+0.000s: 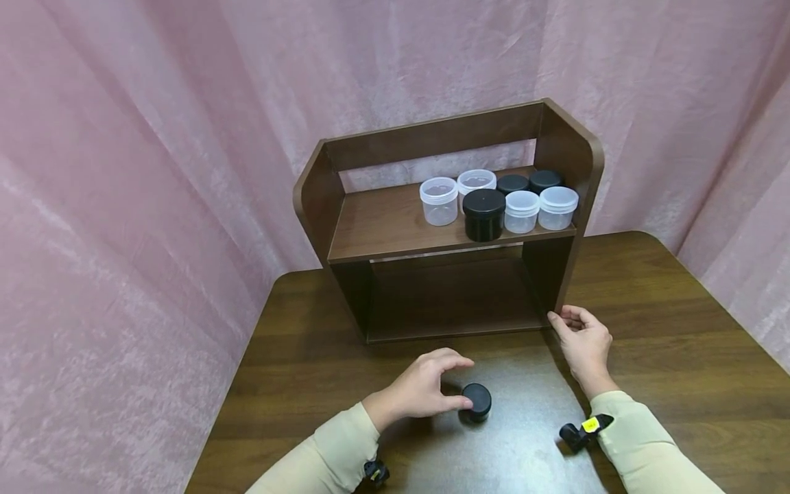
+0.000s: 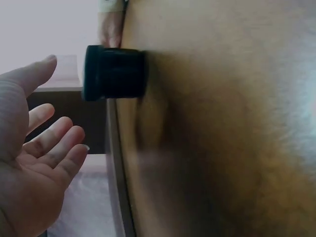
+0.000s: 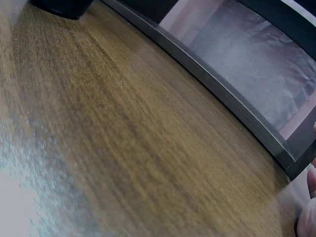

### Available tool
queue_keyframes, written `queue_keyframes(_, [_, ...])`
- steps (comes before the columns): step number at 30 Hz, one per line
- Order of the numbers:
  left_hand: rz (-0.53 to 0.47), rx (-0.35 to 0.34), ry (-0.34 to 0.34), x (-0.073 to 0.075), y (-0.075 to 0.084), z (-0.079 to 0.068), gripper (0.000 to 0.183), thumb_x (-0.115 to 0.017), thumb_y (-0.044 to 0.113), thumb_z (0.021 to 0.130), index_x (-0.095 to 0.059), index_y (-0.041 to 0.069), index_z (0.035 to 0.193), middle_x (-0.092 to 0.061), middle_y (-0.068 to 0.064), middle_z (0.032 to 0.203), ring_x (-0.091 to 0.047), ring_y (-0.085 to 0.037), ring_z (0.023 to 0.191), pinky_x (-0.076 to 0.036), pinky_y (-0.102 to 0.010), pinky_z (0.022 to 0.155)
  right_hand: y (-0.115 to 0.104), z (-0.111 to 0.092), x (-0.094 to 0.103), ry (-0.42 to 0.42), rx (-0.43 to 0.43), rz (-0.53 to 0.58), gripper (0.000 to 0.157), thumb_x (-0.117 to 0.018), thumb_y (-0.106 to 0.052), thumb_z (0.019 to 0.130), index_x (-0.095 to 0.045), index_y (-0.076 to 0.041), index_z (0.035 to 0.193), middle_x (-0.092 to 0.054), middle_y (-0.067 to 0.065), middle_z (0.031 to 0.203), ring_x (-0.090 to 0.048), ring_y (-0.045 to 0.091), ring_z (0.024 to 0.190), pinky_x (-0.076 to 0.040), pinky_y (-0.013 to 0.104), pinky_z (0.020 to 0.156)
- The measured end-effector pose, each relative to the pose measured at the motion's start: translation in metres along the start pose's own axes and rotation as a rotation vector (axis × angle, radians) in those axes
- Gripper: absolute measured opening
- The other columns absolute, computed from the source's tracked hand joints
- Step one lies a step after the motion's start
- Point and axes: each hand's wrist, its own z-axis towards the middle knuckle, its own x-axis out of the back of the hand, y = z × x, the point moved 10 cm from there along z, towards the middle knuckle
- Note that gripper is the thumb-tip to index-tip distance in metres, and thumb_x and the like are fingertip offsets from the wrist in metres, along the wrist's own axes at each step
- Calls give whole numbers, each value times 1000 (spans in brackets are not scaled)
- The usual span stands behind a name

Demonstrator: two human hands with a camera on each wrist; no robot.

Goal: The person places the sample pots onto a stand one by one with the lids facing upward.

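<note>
A small round black jar [image 1: 477, 402] stands on the table. My left hand [image 1: 422, 387] is beside it with thumb and fingers spread; in the left wrist view the left hand [image 2: 42, 148] is apart from the jar [image 2: 116, 73], its palm showing. At the shelf's lower right front corner, my right hand [image 1: 585, 346] holds the edge of the wooden shelf [image 1: 426, 250] between thumb and bent fingers. Only its fingertips [image 3: 307, 217] show in the right wrist view, at the frame's edge.
On the upper shelf stand a large black jar [image 1: 484, 216], several clear plastic jars [image 1: 439, 202] and two more dark-lidded jars [image 1: 545, 180]. The wooden table [image 1: 290, 405] has its edges at left and right. A pink curtain [image 1: 154, 206] hangs behind.
</note>
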Motion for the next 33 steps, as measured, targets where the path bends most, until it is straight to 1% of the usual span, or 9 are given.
queue_keyframes(1, [7,-1,-21,-4,0,-1,59,-82,35,76,-59,15,126,-62,2,116,-56,-6,107,-42,-14,91,0,0,0,-2,-5,-3,33,-77,-33,82,-70,-7,101,-66,-3,88,-57,3,77,-43,9,63])
queue_keyframes(5, [35,-13,-66,-14,1,-2,64,-84,38,73,-59,12,126,-62,2,116,-56,-4,106,-40,-12,91,3,0,0,-7,-13,-10,33,-76,-34,82,-69,-7,102,-65,-3,88,-57,4,78,-43,10,63])
queue_keyframes(9, [42,4,-91,-20,1,-2,66,-85,38,71,-60,11,126,-62,1,115,-57,-6,105,-40,-12,92,3,0,0,-2,-3,-12,32,-77,-33,82,-70,-8,101,-65,-4,87,-57,4,78,-43,10,63])
queue_keyframes(13, [56,21,-109,-24,-1,-1,66,-86,37,70,-61,12,126,-63,2,115,-56,-3,104,-40,-13,92,2,1,0,2,5,-6,32,-77,-32,82,-70,-7,101,-65,-6,86,-57,3,77,-43,10,62])
queue_keyframes(18, [73,24,-127,-29,-3,-1,62,-86,35,70,-63,13,123,-62,6,114,-55,-2,105,-41,-15,93,0,0,0,5,11,-6,32,-77,-33,82,-69,-7,100,-65,-5,86,-57,1,76,-43,9,62])
queue_keyframes(22, [90,16,-137,-33,-4,-2,58,-86,34,71,-64,14,121,-62,8,113,-55,-1,106,-40,-14,93,-1,0,0,7,17,-9,32,-77,-33,82,-69,-7,99,-65,-3,86,-56,1,75,-43,9,62])
queue_keyframes(33, [66,15,-132,-35,-3,-2,55,-85,30,74,-64,15,122,-64,8,112,-55,1,105,-40,-11,92,0,0,0,-12,-1,-13,33,-76,-34,83,-69,-8,102,-66,-2,89,-57,3,78,-43,10,63])
